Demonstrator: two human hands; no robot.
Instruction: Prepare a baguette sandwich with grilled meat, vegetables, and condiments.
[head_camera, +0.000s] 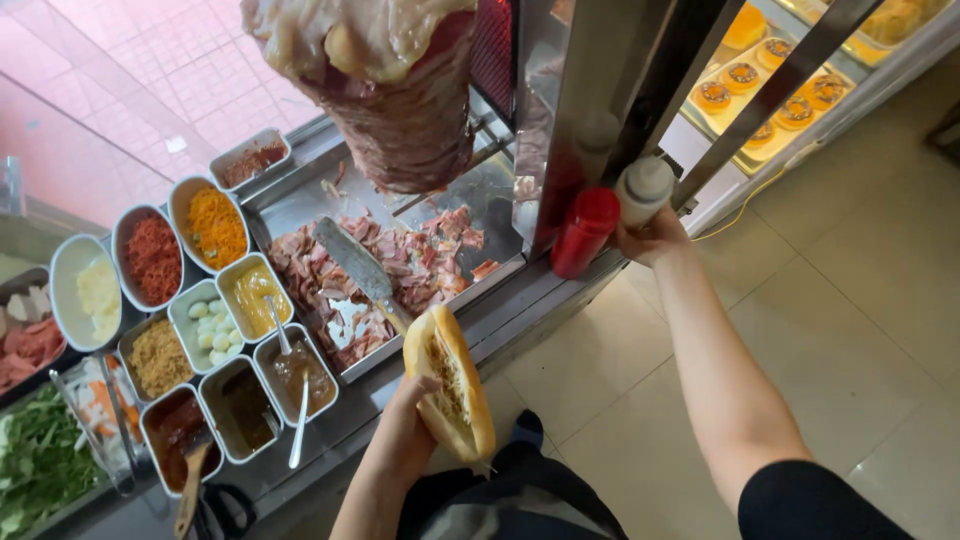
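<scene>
left hand (408, 425) closed around a split baguette (450, 384), right hand (652, 235) gripping a white squeeze bottle (643, 189)

meat spit (385, 80) top beyond the upper edge

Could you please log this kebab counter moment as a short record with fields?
Left hand: holds a split bread roll, cut side up
Right hand: grips a white squeeze bottle
Beside it: red squeeze bottle
Tray: sliced meat with a long knife
Above tray: meat spit
Left of tray: topping containers
</scene>
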